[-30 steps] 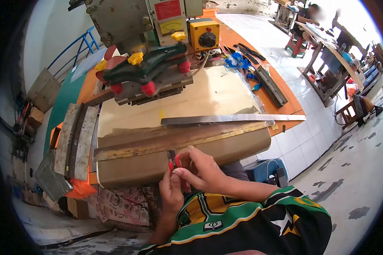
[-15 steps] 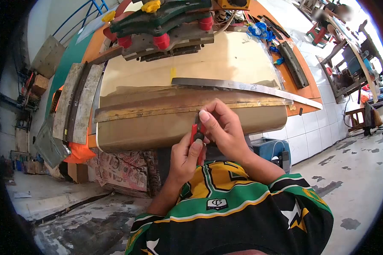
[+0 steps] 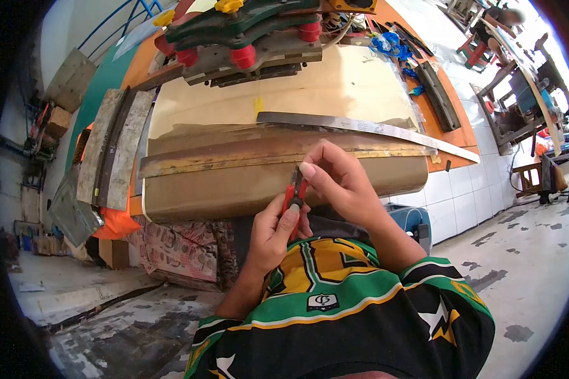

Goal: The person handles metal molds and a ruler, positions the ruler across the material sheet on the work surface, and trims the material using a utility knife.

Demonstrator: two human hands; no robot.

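A small red and black tool (image 3: 293, 199) is held upright in front of my body, near the padded front edge of the worktable. My left hand (image 3: 274, 232) is wrapped round its lower part, thumb on the dark middle. Closed in a pinch, my right hand (image 3: 336, 180) has thumb and fingertip at the tool's upper tip; whether a small piece lies between them is too small to tell. Beyond the hands, a long metal strip (image 3: 360, 127) lies slanted across the brown-covered edge (image 3: 234, 189) and the pale sheet (image 3: 322, 88).
A green press frame (image 3: 243, 35) with red knobs stands over the back. Metal bars (image 3: 110, 151) lie at the left, a dark bar (image 3: 439, 98) and blue plastic (image 3: 389, 45) at the right. A blue box (image 3: 411, 220) is below. A person (image 3: 504, 18) sits far right.
The view has tilted down, so the table and press appear higher. My right hand has shifted from the tool's middle to its upper tip, while my left hand keeps hold of it.
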